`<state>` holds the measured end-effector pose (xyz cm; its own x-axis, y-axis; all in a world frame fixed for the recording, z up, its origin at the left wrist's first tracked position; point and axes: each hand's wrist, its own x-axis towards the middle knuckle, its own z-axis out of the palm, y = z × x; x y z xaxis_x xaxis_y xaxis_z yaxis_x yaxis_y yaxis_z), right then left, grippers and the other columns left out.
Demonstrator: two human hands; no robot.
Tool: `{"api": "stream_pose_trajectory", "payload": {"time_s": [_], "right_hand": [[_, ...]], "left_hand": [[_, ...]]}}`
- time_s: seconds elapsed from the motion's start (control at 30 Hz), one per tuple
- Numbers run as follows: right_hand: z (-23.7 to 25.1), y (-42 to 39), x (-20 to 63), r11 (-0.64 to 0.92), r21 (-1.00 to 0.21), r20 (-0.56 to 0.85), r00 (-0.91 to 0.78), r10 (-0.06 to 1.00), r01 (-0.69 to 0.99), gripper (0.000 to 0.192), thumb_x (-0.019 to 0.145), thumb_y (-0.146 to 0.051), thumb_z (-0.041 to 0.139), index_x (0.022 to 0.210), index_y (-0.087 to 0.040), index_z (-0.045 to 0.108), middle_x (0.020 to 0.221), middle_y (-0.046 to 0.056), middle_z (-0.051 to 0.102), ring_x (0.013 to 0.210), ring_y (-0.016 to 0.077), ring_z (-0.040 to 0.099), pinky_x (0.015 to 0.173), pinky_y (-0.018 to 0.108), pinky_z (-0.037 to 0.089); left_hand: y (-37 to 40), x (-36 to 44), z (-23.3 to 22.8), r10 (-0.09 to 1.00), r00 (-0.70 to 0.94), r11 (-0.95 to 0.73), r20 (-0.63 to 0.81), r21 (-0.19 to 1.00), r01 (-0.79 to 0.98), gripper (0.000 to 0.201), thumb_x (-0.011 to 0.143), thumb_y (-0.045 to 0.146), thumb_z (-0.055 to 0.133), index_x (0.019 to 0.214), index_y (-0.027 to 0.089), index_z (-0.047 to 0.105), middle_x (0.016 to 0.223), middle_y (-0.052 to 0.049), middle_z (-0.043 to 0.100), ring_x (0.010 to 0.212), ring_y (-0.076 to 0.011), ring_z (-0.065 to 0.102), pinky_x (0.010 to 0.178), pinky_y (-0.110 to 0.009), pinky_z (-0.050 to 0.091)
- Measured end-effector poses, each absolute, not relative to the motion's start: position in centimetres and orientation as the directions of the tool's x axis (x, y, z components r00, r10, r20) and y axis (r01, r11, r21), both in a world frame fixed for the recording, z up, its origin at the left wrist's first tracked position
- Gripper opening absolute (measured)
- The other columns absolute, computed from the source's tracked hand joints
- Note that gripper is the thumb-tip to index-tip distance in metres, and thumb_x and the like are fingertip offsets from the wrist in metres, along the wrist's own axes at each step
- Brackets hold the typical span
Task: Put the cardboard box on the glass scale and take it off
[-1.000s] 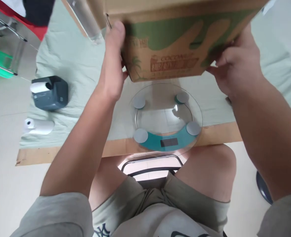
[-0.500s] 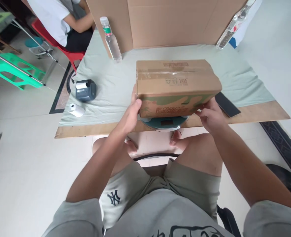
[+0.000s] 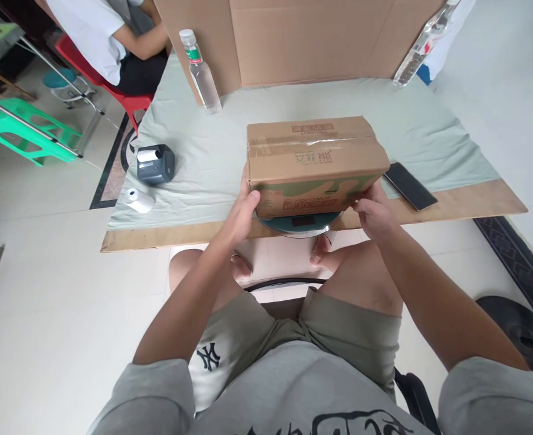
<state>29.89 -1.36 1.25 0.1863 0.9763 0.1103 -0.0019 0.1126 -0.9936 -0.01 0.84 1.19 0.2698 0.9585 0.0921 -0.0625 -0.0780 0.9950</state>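
Two-handed grip clasping a printed cardboard carton: the left hand (image 3: 243, 208) holds its left end, thumb over the near corner, while the right hand (image 3: 377, 211) takes the lower right corner of the front face. The carton (image 3: 315, 157) lies straight ahead, between the hands and extending beyond them, its long axis running left to right across the person's front. Neither hand is the nearer; both are touching it. Beneath shows the teal front of a scale (image 3: 275, 225), at the front edge of the cloth-covered worktop (image 3: 198, 163); whether the carton rests on the scale or is held just above it cannot be told.

By count: one carton, one scale and one dark flat slab (image 3: 411, 186), just beyond the right hand. Two clear bottles stand toward the back, one to the left (image 3: 205, 81) and one to the right, by a single large cardboard panel (image 3: 311, 42). At the left lie one dark printer (image 3: 157, 166) and one white paper roll (image 3: 140, 201). One co-worker (image 3: 89, 30) sits past the far left corner.
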Motion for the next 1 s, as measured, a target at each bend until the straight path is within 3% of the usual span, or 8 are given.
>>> {"api": "stream_pose_trajectory", "payload": {"time_s": [0.17,0.27,0.33,0.4,0.5,0.7,0.83,1.0], "right_hand": [[0.7,-2.2,30.1,0.171,-0.984,0.175,0.271,0.946,0.042,0.054,0.05,-0.024,0.061,0.103,-0.03,0.056,0.107,-0.001,0.067,0.101,0.0204,0.063,0.079,0.032,0.051],[-0.4,-3.5,31.1,0.201,-0.975,0.222,0.531,0.818,0.098,0.028,0.057,-0.029,0.059,0.085,-0.025,0.055,0.086,-0.001,0.063,0.08,0.0161,0.061,0.068,0.028,0.047],[-1.4,-3.9,32.1,0.172,-0.975,0.22,0.66,0.718,0.138,0.016,0.064,-0.03,0.056,0.062,-0.022,0.042,0.058,-0.002,0.044,0.055,0.0114,0.041,0.052,0.025,0.032],[-2.5,-3.4,33.2,0.122,-0.98,0.2,0.698,0.688,0.16,0.031,0.066,-0.028,0.054,0.049,-0.022,0.028,0.046,-0.003,0.025,0.046,0.0085,0.022,0.047,0.027,0.016],[-3.7,-1.8,34.3,0.064,-0.98,0.181,0.708,0.683,0.189,0.036,0.067,-0.026,0.049,0.045,-0.023,0.021,0.043,-0.002,0.018,0.043,0.0084,0.017,0.046,0.028,0.012],[-4.6,-0.9,33.9,-0.061,-0.928,0.2,0.628,0.752,0.368,0.033,0.064,-0.021,0.048,0.043,-0.019,0.024,0.045,-0.001,0.021,0.047,0.0073,0.021,0.052,0.027,0.013],[-4.3,-1.6,33.2,-0.163,-0.864,0.179,0.593,0.785,0.476,0.039,0.065,-0.021,0.053,0.044,-0.019,0.02,0.046,-0.001,0.017,0.049,0.0059,0.017,0.053,0.028,0.009],[-4.4,-1.3,33.1,-0.223,-0.823,0.172,0.602,0.78,0.523,0.039,0.069,-0.027,0.054,0.045,-0.019,0.023,0.047,0.0,0.021,0.051,0.0078,0.023,0.052,0.028,0.013]], "left_hand": [[0.6,-1.5,0.0,0.985,0.111,-0.126,0.132,0.99,-0.063,0.065,0.083,0.08,0.059,0.131,0.036,0.061,0.151,-0.006,0.059,0.137,-0.0307,0.057,0.1,-0.039,0.055],[0.5,-2.9,-0.9,0.978,-0.115,-0.181,0.175,0.982,-0.047,0.034,0.088,0.059,0.062,0.099,0.027,0.067,0.104,-0.006,0.068,0.095,-0.0192,0.065,0.078,-0.029,0.054],[1.2,-3.7,-1.6,0.97,-0.175,-0.171,0.169,0.985,0.0,0.033,0.086,0.043,0.063,0.064,0.021,0.052,0.066,-0.002,0.05,0.062,-0.0129,0.048,0.057,-0.026,0.04],[2.4,-4.1,-2.5,0.972,-0.184,-0.145,0.149,0.989,0.04,0.048,0.081,0.034,0.063,0.05,0.02,0.028,0.052,0.003,0.024,0.049,-0.0093,0.024,0.048,-0.027,0.02],[4.4,-4.1,-3.8,0.972,-0.203,-0.111,0.12,0.992,0.054,0.049,0.077,0.032,0.06,0.049,0.02,0.021,0.05,0.004,0.014,0.048,-0.0077,0.014,0.049,-0.029,0.009],[4.8,-3.8,-4.6,0.964,-0.251,-0.088,0.091,0.996,0.024,0.056,0.073,0.04,0.059,0.048,0.018,0.015,0.051,0.003,0.01,0.049,-0.0065,0.01,0.05,-0.027,0.01],[4.6,-3.9,-4.6,0.96,-0.265,-0.081,0.088,0.996,0.037,0.054,0.07,0.037,0.059,0.048,0.018,0.015,0.053,0.003,0.01,0.052,-0.0068,0.011,0.05,-0.027,0.012],[4.6,-4.2,-5.2,0.968,-0.242,-0.044,0.064,0.995,0.087,0.045,0.069,0.034,0.058,0.048,0.017,0.023,0.055,0.001,0.018,0.054,-0.0085,0.018,0.053,-0.027,0.014]]}}
